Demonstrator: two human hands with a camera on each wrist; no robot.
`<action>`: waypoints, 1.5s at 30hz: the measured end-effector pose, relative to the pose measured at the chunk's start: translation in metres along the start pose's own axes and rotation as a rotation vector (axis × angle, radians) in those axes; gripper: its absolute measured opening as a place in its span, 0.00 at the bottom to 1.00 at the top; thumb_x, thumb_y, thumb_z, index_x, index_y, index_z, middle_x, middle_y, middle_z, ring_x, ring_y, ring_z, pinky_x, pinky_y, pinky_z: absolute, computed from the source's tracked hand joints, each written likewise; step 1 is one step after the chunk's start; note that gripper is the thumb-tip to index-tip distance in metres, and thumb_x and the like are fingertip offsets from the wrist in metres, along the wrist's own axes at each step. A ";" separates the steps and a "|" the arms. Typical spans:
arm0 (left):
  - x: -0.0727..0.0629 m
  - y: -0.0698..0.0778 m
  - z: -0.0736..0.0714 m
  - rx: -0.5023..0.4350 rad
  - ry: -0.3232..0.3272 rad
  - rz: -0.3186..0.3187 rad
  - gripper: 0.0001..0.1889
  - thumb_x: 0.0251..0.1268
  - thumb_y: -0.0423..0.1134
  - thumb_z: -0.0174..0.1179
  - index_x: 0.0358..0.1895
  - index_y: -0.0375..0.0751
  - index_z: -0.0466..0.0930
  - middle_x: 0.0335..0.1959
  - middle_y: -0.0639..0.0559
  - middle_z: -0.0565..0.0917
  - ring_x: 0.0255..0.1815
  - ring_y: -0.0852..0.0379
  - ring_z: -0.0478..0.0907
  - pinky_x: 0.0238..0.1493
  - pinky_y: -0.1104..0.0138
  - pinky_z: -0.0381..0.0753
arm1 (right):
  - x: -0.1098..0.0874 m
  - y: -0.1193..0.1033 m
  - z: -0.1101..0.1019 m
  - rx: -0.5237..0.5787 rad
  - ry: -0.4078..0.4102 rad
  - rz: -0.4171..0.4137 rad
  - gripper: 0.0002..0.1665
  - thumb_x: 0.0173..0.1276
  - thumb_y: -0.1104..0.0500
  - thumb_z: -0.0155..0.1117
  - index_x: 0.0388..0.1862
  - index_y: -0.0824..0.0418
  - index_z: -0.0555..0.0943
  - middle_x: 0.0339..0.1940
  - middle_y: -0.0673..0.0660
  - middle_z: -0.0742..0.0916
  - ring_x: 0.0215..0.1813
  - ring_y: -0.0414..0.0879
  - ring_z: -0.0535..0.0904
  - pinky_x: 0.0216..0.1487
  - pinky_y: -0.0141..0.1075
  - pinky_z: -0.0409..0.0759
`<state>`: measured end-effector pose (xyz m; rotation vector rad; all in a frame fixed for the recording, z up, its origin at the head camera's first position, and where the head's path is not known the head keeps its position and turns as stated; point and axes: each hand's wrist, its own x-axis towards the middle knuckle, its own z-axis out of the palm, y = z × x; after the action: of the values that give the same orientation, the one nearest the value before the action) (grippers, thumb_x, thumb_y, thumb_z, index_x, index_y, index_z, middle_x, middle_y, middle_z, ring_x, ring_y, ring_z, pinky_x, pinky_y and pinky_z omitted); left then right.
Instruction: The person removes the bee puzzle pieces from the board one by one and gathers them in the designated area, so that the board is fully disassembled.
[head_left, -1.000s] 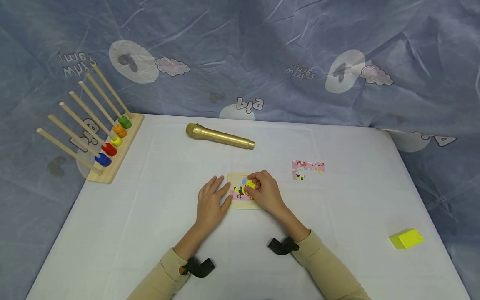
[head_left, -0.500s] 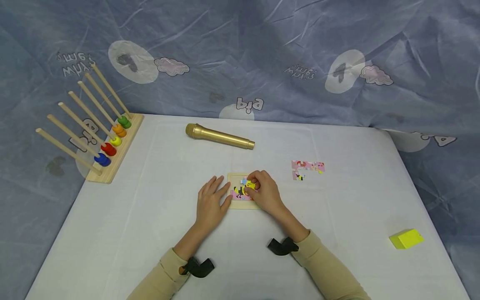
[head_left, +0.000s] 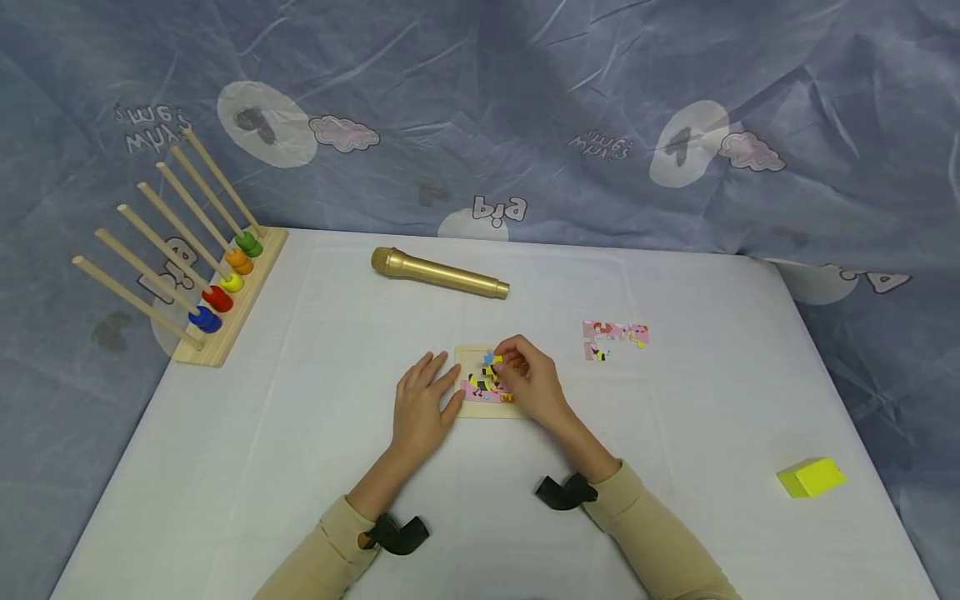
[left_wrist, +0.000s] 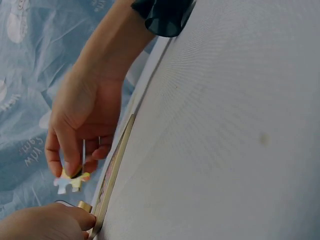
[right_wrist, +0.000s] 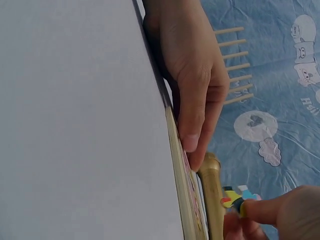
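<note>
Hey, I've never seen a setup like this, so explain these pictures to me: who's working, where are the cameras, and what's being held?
There's no robot here, just a person's two bare hands working at a table. The wide picture comes from a camera on the person's head, looking forward and down. The two tilted close-ups come from wrist cameras, apparently the black devices. The left hand rests against the left edge of a wooden puzzle tray. The right hand pinches a colourful puzzle piece above it; I can't tell whether it's one piece or several joined. Loose pieces lie to the right. Farther back is a gold microphone. A wooden peg rack stands at left, and a yellow block lies at right.
</note>
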<state>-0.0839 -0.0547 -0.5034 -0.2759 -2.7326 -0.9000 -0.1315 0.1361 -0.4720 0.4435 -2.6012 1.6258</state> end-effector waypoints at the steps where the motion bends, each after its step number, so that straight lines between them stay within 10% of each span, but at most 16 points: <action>1: 0.000 0.000 0.000 0.000 -0.002 -0.001 0.21 0.62 0.42 0.65 0.57 0.40 0.82 0.67 0.41 0.75 0.72 0.42 0.64 0.69 0.45 0.61 | 0.000 -0.001 -0.002 0.025 0.003 0.014 0.08 0.66 0.68 0.64 0.43 0.62 0.80 0.33 0.60 0.82 0.34 0.46 0.74 0.34 0.26 0.72; 13: 0.000 0.001 0.001 0.007 0.002 -0.004 0.21 0.63 0.43 0.65 0.58 0.40 0.82 0.67 0.41 0.75 0.73 0.42 0.64 0.69 0.45 0.61 | 0.000 -0.028 -0.054 0.056 0.040 0.190 0.14 0.65 0.71 0.63 0.49 0.76 0.78 0.40 0.70 0.82 0.34 0.44 0.78 0.33 0.23 0.77; 26: 0.001 0.000 -0.001 0.006 -0.003 -0.008 0.20 0.63 0.42 0.65 0.58 0.40 0.82 0.67 0.41 0.75 0.73 0.42 0.64 0.69 0.45 0.61 | -0.013 0.050 -0.131 -0.023 0.363 0.326 0.14 0.66 0.69 0.63 0.50 0.70 0.81 0.38 0.48 0.82 0.34 0.29 0.77 0.32 0.20 0.76; 36: 0.000 0.000 0.000 -0.019 0.001 -0.004 0.21 0.63 0.42 0.65 0.58 0.39 0.82 0.67 0.41 0.74 0.73 0.43 0.64 0.70 0.45 0.60 | -0.015 0.067 -0.139 -0.147 0.433 0.422 0.12 0.67 0.65 0.64 0.49 0.66 0.83 0.31 0.42 0.81 0.32 0.32 0.74 0.28 0.19 0.72; 45: 0.000 -0.001 0.001 -0.010 0.005 0.000 0.20 0.63 0.42 0.64 0.57 0.40 0.82 0.67 0.41 0.75 0.73 0.43 0.64 0.69 0.45 0.61 | -0.016 0.071 -0.137 -0.263 0.410 0.397 0.12 0.69 0.64 0.62 0.50 0.65 0.83 0.40 0.61 0.86 0.34 0.33 0.73 0.31 0.19 0.70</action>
<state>-0.0838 -0.0546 -0.5048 -0.2752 -2.7239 -0.9130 -0.1502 0.2899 -0.4756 -0.4019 -2.6215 1.2464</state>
